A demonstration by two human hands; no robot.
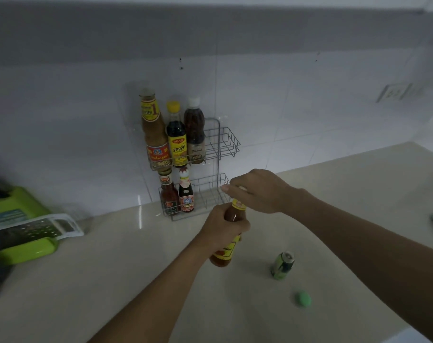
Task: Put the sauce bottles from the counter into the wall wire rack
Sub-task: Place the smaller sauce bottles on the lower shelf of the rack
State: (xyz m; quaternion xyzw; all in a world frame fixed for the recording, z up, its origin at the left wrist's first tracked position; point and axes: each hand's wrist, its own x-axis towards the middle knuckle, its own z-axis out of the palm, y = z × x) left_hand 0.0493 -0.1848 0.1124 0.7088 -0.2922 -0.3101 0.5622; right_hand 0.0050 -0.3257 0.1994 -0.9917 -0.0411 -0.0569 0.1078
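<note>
An orange-red sauce bottle with a yellow label hangs tilted above the counter in front of the wire rack. My left hand grips its neck and shoulder. My right hand covers its cap from above, fingers closed on the top. The two-tier rack is fixed to the white tiled wall. Its upper tier holds three bottles: a tall tan one, a dark one with a yellow cap and a brown one with a white cap. The lower tier holds two small bottles. Both tiers have free room on the right.
A green drink can stands on the beige counter right of the held bottle, with a small green lid nearer me. A green box with a grater lies at the left. A wall socket is at the right.
</note>
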